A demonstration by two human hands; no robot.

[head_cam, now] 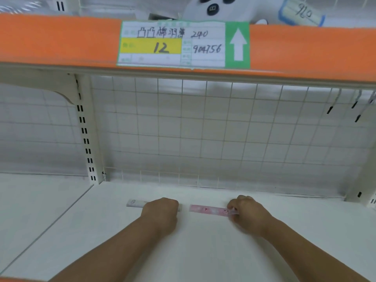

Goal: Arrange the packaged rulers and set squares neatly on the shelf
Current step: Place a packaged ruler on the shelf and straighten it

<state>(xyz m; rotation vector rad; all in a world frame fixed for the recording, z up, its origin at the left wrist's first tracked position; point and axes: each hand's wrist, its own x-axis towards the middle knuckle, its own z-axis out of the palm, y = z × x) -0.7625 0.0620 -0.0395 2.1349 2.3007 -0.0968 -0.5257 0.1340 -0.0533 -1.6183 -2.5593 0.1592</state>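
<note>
Two packaged rulers lie end to end on the white shelf board (203, 251), near its back. The white packaged ruler (136, 203) is on the left; my left hand (161, 210) is curled over its right end and hides that part. The pink packaged ruler (209, 210) lies to the right, and my right hand (247, 212) pinches its right end. A small gap separates the two rulers. No set squares are visible.
A wire grid back panel (203, 129) closes the shelf behind the rulers. A slotted upright (86, 135) stands at the left. Overhead runs an orange shelf edge (61, 37) with a price label (173, 44). Metal hooks (354, 102) hang at the upper right.
</note>
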